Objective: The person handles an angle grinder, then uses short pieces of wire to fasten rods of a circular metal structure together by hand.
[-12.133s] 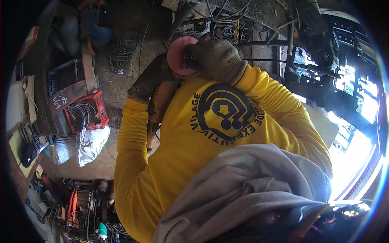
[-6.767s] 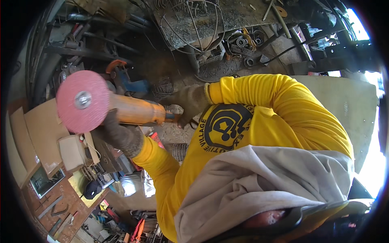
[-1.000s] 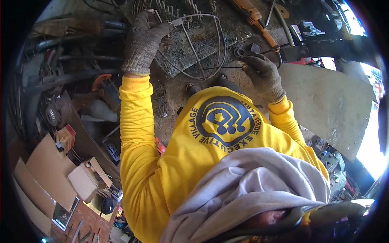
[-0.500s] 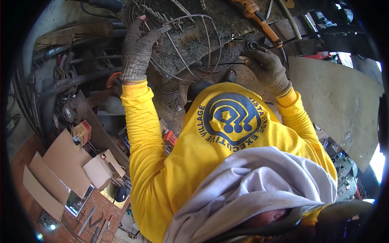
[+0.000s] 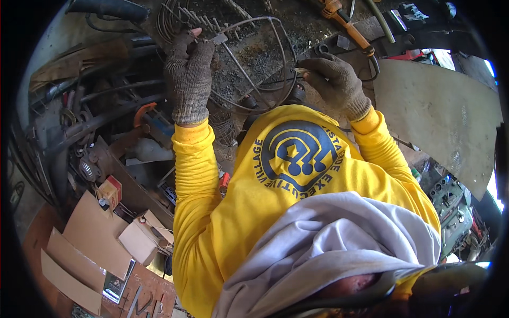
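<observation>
A bent wire frame [image 5: 239, 62] with curved loops lies over the dark, gritty work surface in front of me. My left hand [image 5: 188, 79], in a grey-brown knitted glove with one fingertip bare, is closed on the frame's left side, beside a small flat metal tab [image 5: 219, 38]. My right hand [image 5: 334, 82], gloved the same way, is at the frame's right edge with thumb and fingers pinched together. A thin dark wire [image 5: 275, 81] runs leftward from those fingertips behind the frame; its held end is partly hidden by the glove.
An orange angle grinder [image 5: 354, 33] lies at the far right of the work surface [image 5: 297, 34]. Coiled wire [image 5: 165, 21] sits beyond my left hand. A large flat sheet [image 5: 435, 116] leans at right. Cardboard pieces [image 5: 90, 225] and an orange-framed tool [image 5: 143, 112] are at left.
My right hand has moved left to the wire frame's right edge. My left hand, still on the frame, has shifted slightly right and nearer. The whole view has shifted a little.
</observation>
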Available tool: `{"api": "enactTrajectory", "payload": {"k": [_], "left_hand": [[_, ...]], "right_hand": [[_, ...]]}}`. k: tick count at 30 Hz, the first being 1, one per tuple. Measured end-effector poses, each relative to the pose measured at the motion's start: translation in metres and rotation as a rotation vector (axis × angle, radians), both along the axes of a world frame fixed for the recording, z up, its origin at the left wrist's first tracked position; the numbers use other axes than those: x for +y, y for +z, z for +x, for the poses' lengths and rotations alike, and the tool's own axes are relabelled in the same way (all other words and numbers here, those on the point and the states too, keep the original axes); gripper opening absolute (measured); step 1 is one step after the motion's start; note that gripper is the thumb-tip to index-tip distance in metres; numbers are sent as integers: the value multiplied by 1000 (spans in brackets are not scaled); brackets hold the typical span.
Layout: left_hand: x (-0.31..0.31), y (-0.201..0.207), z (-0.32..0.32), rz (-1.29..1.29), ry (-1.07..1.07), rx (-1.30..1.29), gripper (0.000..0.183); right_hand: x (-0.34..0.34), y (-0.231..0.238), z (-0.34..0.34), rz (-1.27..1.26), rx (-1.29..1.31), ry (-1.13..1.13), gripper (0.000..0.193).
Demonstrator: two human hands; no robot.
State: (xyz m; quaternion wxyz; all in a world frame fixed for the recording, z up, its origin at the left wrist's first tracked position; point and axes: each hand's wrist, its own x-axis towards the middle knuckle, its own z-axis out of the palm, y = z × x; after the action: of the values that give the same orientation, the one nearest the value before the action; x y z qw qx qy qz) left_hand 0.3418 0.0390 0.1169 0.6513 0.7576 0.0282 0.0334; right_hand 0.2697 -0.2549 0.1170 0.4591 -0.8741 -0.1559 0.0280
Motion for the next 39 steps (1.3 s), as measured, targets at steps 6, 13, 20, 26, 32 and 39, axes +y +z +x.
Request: {"api": "enactTrajectory", "payload": {"k": [6, 13, 20, 26, 32, 39], "left_hand": [[-8, -4, 5, 172, -6, -43, 27], [-13, 7, 14, 265, -51, -61, 26], [-19, -1, 20, 203, -64, -67, 25], [-14, 8, 15, 147, -81, 44, 30], [-11, 0, 18, 357, -58, -93, 27], [-19, 10, 15, 277, -73, -37, 27]], "right_hand": [[-4, -14, 2, 12, -84, -1, 23], [-5, -15, -2, -4, -77, -10, 23], [-4, -11, 9, -12, -130, 38, 23], [38, 12, 65, -124, -446, 137, 24], [57, 43, 100, -432, -412, 328, 42], [58, 34, 114, -459, -616, 410, 31]]}}
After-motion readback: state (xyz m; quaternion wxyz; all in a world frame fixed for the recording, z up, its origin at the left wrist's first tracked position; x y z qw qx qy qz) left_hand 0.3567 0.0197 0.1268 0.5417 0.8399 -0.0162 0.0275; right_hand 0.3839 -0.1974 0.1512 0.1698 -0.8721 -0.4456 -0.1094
